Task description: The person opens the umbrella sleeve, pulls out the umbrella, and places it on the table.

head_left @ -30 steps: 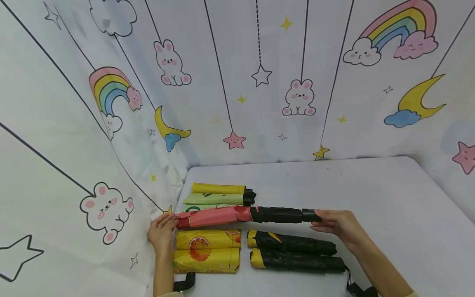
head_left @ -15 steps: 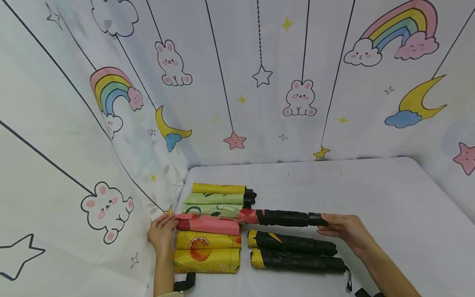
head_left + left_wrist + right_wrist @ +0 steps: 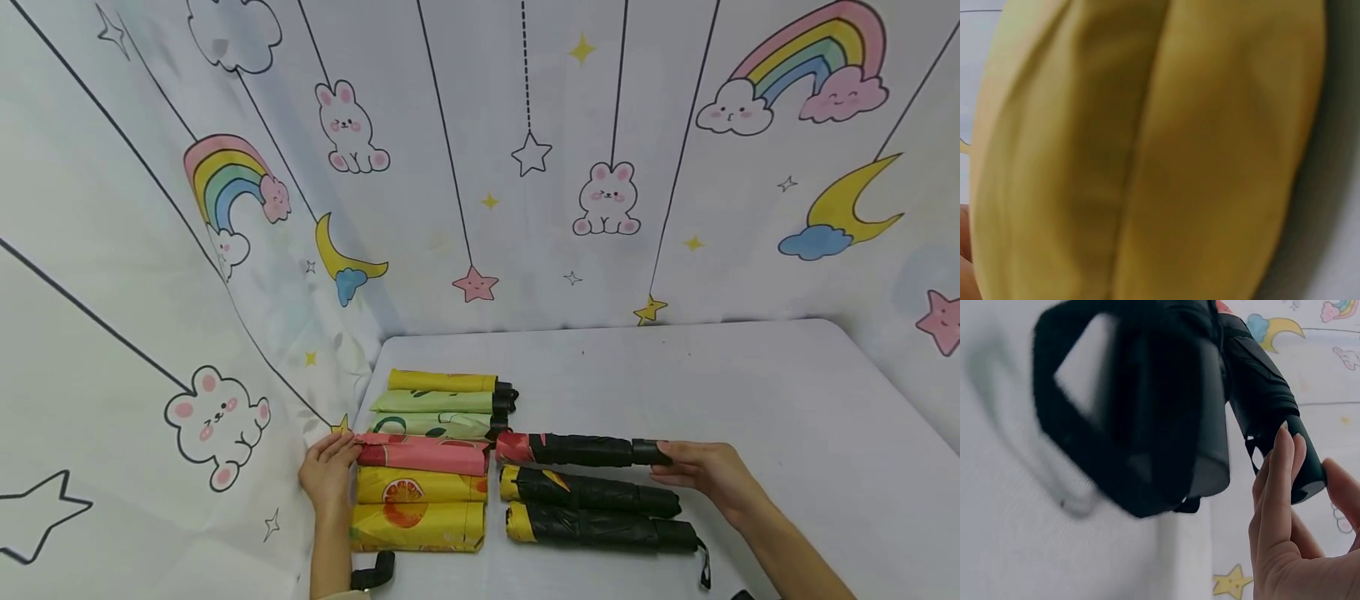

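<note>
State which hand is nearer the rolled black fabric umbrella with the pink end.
Right. The right hand pinches the umbrella by its handle; the left hand is past its pink end, touching the pink fabric sleeve.

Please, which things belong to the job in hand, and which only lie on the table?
Job in hand, apparently: left hand; pink cover; right hand; black-and-red umbrella.

Lying about: yellow covers; black-and-yellow umbrellas; yellow roll; green rolls.
</note>
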Motion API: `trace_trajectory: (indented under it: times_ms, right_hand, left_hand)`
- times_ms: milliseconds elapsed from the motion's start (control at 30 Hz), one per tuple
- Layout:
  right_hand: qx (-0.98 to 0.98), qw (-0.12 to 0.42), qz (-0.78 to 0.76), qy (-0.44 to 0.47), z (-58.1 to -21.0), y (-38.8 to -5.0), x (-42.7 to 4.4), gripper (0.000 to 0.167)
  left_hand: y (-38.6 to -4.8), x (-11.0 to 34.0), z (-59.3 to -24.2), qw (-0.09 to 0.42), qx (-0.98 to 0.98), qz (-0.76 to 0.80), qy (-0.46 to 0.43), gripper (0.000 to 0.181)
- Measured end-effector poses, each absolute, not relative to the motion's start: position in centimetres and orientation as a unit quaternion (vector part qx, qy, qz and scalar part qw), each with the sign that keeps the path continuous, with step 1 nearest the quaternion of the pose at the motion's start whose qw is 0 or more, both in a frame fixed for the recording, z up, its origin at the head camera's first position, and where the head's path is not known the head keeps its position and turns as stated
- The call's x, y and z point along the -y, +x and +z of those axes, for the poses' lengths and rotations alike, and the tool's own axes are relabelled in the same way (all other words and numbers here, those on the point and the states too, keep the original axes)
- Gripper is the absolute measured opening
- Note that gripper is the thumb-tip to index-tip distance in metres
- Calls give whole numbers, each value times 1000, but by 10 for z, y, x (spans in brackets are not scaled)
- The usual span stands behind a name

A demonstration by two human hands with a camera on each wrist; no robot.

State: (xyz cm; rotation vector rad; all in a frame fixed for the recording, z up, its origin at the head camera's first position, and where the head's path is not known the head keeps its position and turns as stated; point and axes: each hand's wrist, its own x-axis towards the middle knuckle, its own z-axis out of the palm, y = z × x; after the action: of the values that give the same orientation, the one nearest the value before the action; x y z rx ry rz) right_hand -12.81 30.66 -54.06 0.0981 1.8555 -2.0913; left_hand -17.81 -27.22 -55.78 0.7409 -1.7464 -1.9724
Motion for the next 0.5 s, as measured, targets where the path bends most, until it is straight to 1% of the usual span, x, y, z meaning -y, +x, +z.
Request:
trace_trajectory:
  times_ms: [100,133,267,333,500]
  right_hand:
    - [-661,173,-730,27,-544,-129,-310,26]
    - [-666,175,-725,23,-546,-129,-311,29]
    - [-693,190,-696,0,-550,-131,-317,52]
    - [-705,201,-680,-14,-551,-131,-320,60]
    - [-730,211,-649,-32,-551,-134,-323,62]
  left_hand:
    - [-178,272,-557,197,626,-707,265,51]
    - [-177,272,-557,196,626,-707,265,51]
    - [-177,273,-557,192,631,-705,261,52]
    - [-177,272,-556,191,633,-704,261,52]
    - [-177,272,-557,187,635,-702,262,53]
